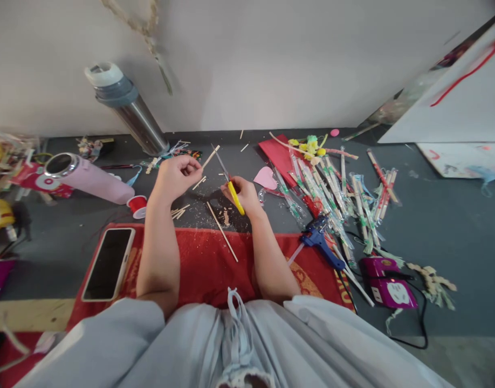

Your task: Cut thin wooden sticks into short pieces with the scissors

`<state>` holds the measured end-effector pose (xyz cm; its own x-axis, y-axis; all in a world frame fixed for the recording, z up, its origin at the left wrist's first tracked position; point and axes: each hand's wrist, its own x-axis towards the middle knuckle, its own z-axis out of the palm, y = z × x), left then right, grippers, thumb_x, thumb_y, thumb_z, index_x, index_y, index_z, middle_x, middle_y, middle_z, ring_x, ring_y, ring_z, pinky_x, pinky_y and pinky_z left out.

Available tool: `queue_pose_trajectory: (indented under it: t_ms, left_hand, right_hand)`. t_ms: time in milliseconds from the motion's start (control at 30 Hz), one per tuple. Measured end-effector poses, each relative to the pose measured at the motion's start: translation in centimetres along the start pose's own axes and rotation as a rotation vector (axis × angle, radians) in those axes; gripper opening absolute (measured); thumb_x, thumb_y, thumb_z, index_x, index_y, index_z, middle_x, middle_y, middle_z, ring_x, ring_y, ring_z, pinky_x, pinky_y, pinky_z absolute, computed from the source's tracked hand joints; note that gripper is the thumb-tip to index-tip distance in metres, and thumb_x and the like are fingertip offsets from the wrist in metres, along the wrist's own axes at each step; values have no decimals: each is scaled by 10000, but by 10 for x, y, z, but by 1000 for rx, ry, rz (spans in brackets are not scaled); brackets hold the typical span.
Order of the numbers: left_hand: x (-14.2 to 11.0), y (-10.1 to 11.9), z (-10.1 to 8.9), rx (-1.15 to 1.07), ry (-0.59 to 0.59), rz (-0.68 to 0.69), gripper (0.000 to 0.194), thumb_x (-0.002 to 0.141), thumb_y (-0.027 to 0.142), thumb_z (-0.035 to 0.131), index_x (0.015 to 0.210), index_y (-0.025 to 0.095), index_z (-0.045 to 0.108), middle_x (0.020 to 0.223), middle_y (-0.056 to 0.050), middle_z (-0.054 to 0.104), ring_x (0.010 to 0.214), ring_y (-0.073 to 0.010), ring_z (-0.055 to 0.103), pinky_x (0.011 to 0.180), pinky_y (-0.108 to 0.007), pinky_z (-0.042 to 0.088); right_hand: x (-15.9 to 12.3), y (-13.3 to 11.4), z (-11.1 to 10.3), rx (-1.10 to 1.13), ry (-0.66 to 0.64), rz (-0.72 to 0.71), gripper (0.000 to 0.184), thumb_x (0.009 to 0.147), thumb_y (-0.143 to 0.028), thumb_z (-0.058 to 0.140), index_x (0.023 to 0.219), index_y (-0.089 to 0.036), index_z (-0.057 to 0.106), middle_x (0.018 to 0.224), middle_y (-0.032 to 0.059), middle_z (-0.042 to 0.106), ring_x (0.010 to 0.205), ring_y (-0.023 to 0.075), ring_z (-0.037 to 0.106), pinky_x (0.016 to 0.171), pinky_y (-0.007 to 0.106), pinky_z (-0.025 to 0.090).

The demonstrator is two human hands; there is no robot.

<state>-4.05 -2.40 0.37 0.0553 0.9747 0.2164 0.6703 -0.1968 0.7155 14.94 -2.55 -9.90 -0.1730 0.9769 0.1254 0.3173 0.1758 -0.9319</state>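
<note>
Two bottles [144,119] stand left of the scissors [233,189]; wrapped sticks [327,186] right.

Yellow is recorded at the handles of the scissors [235,197], pale tan on the held stick [211,157]. The tabletop [433,226] is finished in dark grey. The cloth [209,272] is coloured red, with golden lettering and figuring at its right. Pink is observed on the bottle [91,180] and heart [266,178], blue on the glue gun [322,243], silver on the flask [142,121]. The socket block [385,289] is cased in purple.
</note>
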Motion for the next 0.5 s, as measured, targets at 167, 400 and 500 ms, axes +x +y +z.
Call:
queue_pose_trajectory:
  t_ms: [167,400,500]
  left_hand:
    - [-3,1,-6,140,-10,37,56,719,241,611,712,188,630,519,65,456,513,-68,390,550,-224,339]
    - [-4,4,-9,233,30,116,47,706,200,621,664,214,605,524,56,415,530,-86,406,570,-260,347]
    - [-2,1,-10,252,111,219,46,684,187,635,654,214,613,601,33,444,596,-102,447,608,-270,383]
  right_hand:
    - [0,-2,-2,-39,9,-9,370,777,-549,579,761,-181,547,665,-14,557,615,97,436,577,219,312]
    - [-1,-2,-3,-71,32,-30,400,782,-553,588,664,-200,442,578,-59,412,554,75,332,542,226,237]
    - [0,-1,-2,-53,30,-34,412,786,-560,581,651,-199,437,572,-59,396,552,73,324,539,227,231]
